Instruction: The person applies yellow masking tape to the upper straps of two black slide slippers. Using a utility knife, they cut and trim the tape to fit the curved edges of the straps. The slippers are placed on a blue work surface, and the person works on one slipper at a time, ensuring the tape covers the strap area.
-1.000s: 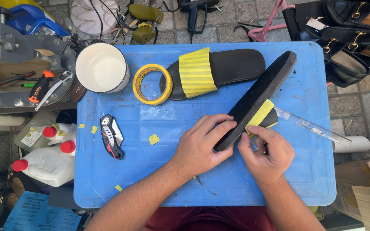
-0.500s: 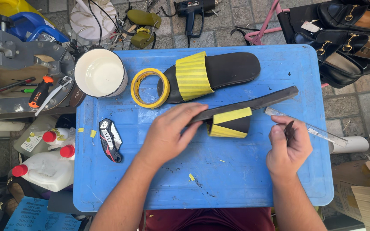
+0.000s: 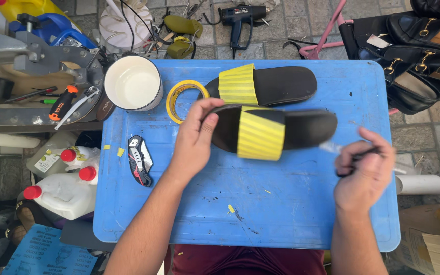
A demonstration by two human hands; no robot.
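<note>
I am no longer holding the near sandal up on its edge: I am laying it flat, footbed up, its yellow taped strap now facing me. My left hand is now gripping its heel end. My right hand is drawing away toward the table's right edge, carrying the thin tool.

On my blue table: left hand gripping the heel end of a black slide sandal with yellow-taped strap; right hand closed around a thin blurred tool; second sandal, tape roll, white cup, folding knife.
</note>
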